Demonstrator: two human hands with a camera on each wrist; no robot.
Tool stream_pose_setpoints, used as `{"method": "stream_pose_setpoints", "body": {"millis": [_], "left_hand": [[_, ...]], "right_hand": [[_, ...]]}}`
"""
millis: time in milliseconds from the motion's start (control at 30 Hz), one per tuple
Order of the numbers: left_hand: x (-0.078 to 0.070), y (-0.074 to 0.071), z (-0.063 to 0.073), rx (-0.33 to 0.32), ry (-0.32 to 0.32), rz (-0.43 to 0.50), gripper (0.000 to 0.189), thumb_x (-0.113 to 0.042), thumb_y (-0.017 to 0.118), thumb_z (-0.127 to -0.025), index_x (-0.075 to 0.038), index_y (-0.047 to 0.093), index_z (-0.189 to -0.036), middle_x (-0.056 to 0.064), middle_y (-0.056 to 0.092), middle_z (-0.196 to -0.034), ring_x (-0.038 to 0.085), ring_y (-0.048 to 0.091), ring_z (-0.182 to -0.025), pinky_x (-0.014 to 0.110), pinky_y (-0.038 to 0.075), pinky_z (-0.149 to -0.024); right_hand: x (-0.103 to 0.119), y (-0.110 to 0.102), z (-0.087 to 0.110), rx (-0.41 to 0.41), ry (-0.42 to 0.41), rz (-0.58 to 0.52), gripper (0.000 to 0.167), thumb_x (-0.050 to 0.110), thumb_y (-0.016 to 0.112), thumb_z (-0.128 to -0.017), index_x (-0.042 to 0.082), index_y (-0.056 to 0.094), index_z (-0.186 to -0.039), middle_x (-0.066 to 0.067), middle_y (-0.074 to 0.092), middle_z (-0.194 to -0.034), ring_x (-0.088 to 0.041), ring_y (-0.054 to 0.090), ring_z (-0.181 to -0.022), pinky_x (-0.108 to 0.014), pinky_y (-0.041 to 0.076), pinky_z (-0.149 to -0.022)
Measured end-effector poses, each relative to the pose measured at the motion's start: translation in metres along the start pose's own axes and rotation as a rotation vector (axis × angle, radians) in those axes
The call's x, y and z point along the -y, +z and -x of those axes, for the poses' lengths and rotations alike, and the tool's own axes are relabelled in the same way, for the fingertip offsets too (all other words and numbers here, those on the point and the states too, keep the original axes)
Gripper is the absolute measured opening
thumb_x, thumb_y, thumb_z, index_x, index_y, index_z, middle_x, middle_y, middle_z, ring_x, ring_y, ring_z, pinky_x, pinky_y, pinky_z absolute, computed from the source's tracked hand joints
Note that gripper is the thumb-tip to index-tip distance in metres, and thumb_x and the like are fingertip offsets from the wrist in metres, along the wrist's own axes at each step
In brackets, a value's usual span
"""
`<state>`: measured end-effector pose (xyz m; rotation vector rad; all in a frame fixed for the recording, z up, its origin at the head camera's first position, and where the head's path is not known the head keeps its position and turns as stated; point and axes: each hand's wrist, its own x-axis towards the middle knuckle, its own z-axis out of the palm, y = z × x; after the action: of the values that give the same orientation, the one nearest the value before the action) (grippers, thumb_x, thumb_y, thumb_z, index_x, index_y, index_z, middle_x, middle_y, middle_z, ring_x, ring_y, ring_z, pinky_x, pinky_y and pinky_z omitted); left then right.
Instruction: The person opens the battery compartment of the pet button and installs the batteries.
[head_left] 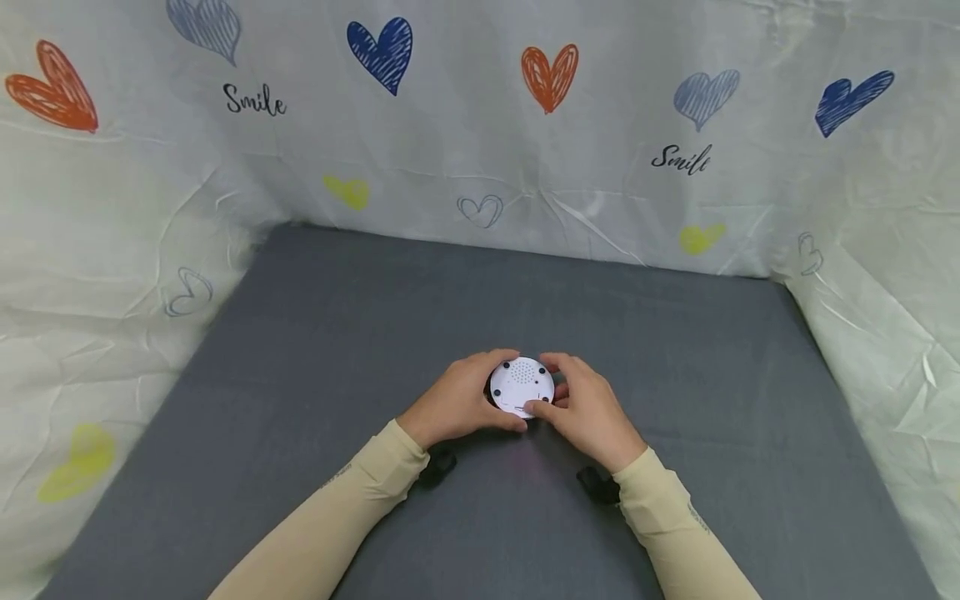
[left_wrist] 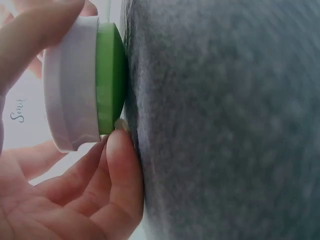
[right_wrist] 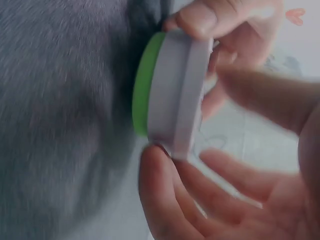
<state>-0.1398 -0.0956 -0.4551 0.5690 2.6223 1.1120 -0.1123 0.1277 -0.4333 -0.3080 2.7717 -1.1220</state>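
A round buzzer button (head_left: 517, 388) is held upside down just over the table, its flat white underside facing up. That underside carries a patch of speaker holes and several small black feet. In the left wrist view its white body (left_wrist: 75, 90) sits above a green push cap (left_wrist: 106, 75), which faces the cloth. My left hand (head_left: 468, 393) grips the rim from the left, with the thumb at the near edge. From the right, my right hand (head_left: 588, 410) has its thumb (right_wrist: 265, 97) over the underside and curled fingers (right_wrist: 160, 175) at the rim.
Dark grey cloth (head_left: 375, 333) covers the table around the hands. White sheeting (head_left: 465, 133) printed with hearts and "Smile" rises at the back and both sides. A black wrist camera (head_left: 438, 468) shows under the left wrist and another camera (head_left: 597, 485) under the right.
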Motion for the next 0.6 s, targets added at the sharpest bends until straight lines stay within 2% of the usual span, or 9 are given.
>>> {"method": "stream_pose_setpoints", "body": {"millis": [133, 233, 300, 433, 600], "left_hand": [[-0.001, -0.004, 0.000, 0.041, -0.018, 0.009, 0.119, -0.042, 0.103, -0.071, -0.017, 0.039, -0.168, 0.010, 0.053, -0.161, 0.025, 0.057, -0.139, 0.048, 0.049, -0.115], [-0.004, -0.009, 0.004, 0.063, -0.019, -0.001, 0.122, -0.036, 0.104, -0.071, -0.017, 0.035, -0.170, 0.010, 0.049, -0.164, 0.025, 0.053, -0.146, 0.049, 0.046, -0.119], [-0.004, -0.012, 0.005, 0.061, -0.012, -0.027, 0.117, -0.030, 0.102, -0.075, -0.016, 0.035, -0.170, 0.010, 0.049, -0.165, 0.024, 0.053, -0.146, 0.047, 0.046, -0.119], [-0.002, -0.013, 0.008, 0.029, 0.006, -0.053, 0.104, -0.015, 0.096, -0.083, -0.016, 0.038, -0.168, 0.008, 0.050, -0.165, 0.022, 0.061, -0.134, 0.043, 0.053, -0.109], [0.002, -0.008, 0.010, -0.001, 0.040, -0.068, 0.090, -0.013, 0.090, -0.089, -0.014, 0.043, -0.166, 0.006, 0.056, -0.161, 0.021, 0.065, -0.134, 0.041, 0.056, -0.108]], "right_hand": [[-0.007, -0.007, 0.006, 0.043, -0.012, 0.002, 0.080, 0.024, 0.092, -0.088, 0.015, 0.053, -0.158, -0.007, 0.064, -0.149, -0.020, 0.072, -0.108, -0.039, 0.062, -0.087], [-0.013, -0.007, 0.008, 0.041, -0.001, 0.001, 0.085, 0.019, 0.093, -0.087, 0.018, 0.051, -0.160, -0.008, 0.063, -0.151, -0.024, 0.073, -0.114, -0.042, 0.062, -0.090], [-0.015, -0.006, 0.008, 0.022, -0.004, -0.013, 0.086, 0.015, 0.093, -0.086, 0.019, 0.050, -0.161, -0.008, 0.063, -0.152, -0.025, 0.073, -0.115, -0.043, 0.062, -0.091], [-0.016, -0.002, 0.007, -0.018, -0.030, -0.059, 0.084, 0.008, 0.091, -0.086, 0.019, 0.052, -0.160, -0.005, 0.064, -0.152, -0.024, 0.074, -0.113, -0.043, 0.062, -0.092], [-0.017, 0.003, 0.009, -0.032, -0.051, -0.114, 0.078, 0.003, 0.088, -0.088, 0.017, 0.055, -0.157, -0.004, 0.065, -0.153, -0.023, 0.076, -0.113, -0.041, 0.063, -0.095]]}}
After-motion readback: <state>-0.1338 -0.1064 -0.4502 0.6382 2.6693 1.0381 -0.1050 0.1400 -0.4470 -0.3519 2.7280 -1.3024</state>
